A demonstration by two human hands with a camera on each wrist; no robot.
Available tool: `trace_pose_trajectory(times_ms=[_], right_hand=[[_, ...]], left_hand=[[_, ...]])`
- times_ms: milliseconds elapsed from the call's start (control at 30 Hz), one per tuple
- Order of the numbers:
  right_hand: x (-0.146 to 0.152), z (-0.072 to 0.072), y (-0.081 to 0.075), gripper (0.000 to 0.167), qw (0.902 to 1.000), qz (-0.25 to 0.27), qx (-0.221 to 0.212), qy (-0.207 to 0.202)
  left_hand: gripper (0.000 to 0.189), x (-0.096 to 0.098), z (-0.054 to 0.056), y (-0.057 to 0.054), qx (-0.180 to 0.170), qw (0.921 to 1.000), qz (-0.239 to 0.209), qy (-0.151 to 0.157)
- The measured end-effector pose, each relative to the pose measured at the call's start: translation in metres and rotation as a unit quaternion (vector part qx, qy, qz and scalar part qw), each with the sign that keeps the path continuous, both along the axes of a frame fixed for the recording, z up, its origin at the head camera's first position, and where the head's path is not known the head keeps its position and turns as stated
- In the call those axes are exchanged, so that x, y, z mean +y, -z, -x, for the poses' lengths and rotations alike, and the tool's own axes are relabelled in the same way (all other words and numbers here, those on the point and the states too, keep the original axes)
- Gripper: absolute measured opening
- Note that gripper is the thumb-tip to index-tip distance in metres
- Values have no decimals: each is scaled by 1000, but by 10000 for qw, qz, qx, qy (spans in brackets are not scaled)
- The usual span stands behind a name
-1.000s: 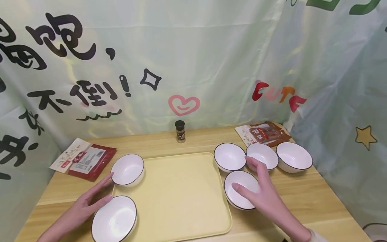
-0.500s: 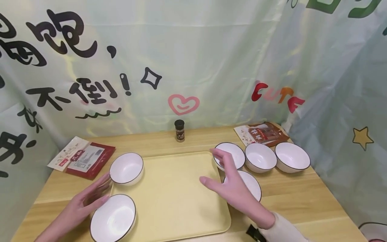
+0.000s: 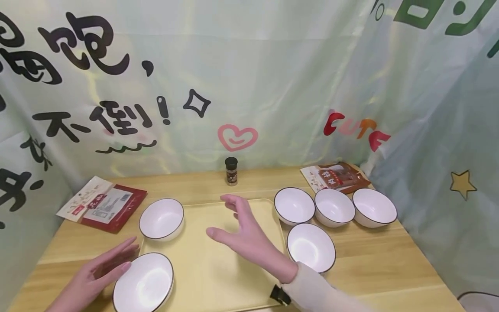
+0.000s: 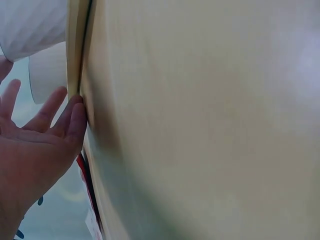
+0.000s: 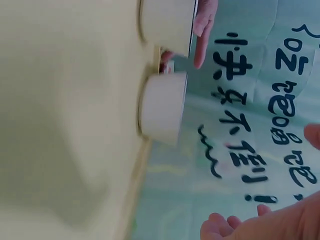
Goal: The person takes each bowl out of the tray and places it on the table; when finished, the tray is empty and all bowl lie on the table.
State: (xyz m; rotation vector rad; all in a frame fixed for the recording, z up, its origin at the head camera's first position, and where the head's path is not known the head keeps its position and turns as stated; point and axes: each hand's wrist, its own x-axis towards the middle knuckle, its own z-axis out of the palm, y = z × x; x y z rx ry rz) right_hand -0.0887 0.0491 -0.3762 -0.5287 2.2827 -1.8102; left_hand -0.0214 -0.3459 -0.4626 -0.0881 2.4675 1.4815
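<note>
My right hand (image 3: 249, 238) hovers over the yellow tray (image 3: 195, 268), thumb and fingers spread, holding nothing. At the tray's left side, my left hand (image 3: 95, 275) lies beside a white, dark-rimmed front bowl (image 3: 143, 281), its thumb at the rim; whether it touches is unclear. Behind that stands a second white bowl (image 3: 161, 219), overlapping the tray's left edge. In the left wrist view, fingertips of the left hand (image 4: 40, 135) are by the tray edge (image 4: 77, 45). The right wrist view has both bowls side by side, the farther one (image 5: 164, 107) lower.
Right of the tray are several white bowls, including a near one (image 3: 311, 248) and a far-right one (image 3: 375, 207). Food packets lie at back left (image 3: 105, 203) and back right (image 3: 337, 177). A black-capped spice jar (image 3: 231, 171) stands behind the tray, before a printed curtain (image 3: 273, 78).
My right hand has moved left from the bowls on the right to over the tray, without a bowl. My left hand has drawn back slightly from the rear left bowl.
</note>
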Motion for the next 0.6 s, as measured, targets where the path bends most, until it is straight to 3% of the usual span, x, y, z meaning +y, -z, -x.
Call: trace_pose_trajectory(times_ms=[167, 267, 433, 600], right_hand=[[-28, 9, 6, 73, 9991, 357, -218, 25], [-44, 18, 11, 73, 9989, 437, -143, 82], [-70, 33, 18, 76, 9994, 302, -105, 90], [-90, 42, 28, 80, 9996, 10, -282, 98]], left_hand=[[56, -4, -9, -3, 23, 9997, 235, 105], [50, -4, -13, -3, -217, 9992, 316, -56], [48, -3, -20, -1, -585, 9977, 204, -267], [60, 0, -26, 4, -784, 9964, 28, -324]])
